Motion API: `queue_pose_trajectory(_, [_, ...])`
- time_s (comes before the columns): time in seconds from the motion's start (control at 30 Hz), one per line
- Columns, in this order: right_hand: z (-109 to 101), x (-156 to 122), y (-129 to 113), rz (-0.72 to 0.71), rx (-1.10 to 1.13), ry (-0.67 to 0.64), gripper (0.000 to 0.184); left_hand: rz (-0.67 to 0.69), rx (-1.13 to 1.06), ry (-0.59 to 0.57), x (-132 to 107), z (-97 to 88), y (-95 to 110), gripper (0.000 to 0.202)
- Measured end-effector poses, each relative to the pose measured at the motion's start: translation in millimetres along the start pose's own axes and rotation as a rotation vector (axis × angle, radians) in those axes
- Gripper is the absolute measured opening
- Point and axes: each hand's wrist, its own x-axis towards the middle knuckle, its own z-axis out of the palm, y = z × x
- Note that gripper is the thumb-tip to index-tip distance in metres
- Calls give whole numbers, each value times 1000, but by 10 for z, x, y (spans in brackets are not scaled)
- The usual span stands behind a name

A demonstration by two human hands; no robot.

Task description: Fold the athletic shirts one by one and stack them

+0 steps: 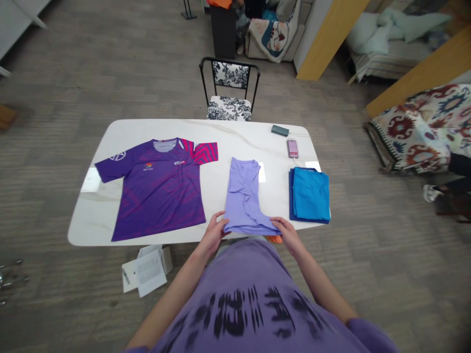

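Observation:
A lavender shirt (241, 196), partly folded into a narrow strip, lies near the table's front edge. Its lower hem spreads out to the right, with creases across the middle. My left hand (215, 231) pinches the hem's left corner, and my right hand (288, 234) pinches the right corner. To the left, a purple jersey (162, 189) with a pink striped sleeve is spread flat. On the right sits a stack of folded blue garments (311, 195), bright blue on top of darker blue.
The white table (235, 135) has rounded corners. A phone (293, 148) with a cable and a dark oblong device (280, 130) lie at its far right. Beyond stands a patterned chair (231, 88). Papers (149, 272) are below the left front edge. A person's shoe (431, 193) shows far right.

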Motion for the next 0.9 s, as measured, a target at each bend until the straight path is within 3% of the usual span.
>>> queue_pose_trajectory(0.1, [-62, 773, -478, -11, 199, -21, 52, 72, 3, 0, 602, 247, 659, 66])
queue_pose_trajectory(0.2, [-43, 1872, -906, -45, 277, -20, 55, 110, 42, -20, 1508, 549, 1280, 56])
queue_pose_trajectory(0.27, [5, 2655, -1074, -36, 300, -1, 65, 110, 100, -4, 2164, 715, 1565, 53])
queue_pose_trajectory(0.33, [59, 3363, -1089, -3, 226, 34, 76, 109, 258, 79, 2776, 818, 1686, 58])
queue_pose_trajectory(0.43, [125, 4124, -844, 56, -53, 78, 80, 102, 545, 236, 3511, 857, 1583, 61])
queue_pose_trajectory(0.57, [242, 4571, -410, 122, -218, 101, 59, 102, 738, 310, 4140, 844, 1292, 71])
queue_pose_trajectory(0.67, [393, 4719, -284, 129, -263, 91, 50, 104, 847, 330, 4447, 898, 1199, 73])
queue_pose_trajectory(0.8, [551, 4847, -325, 123, -380, 88, 39, 97, 960, 382, 4648, 1031, 1196, 52])
queue_pose_trajectory(0.9, [548, 4811, -353, 86, -316, 47, 27, 99, 895, 332, 4605, 1104, 1187, 42])
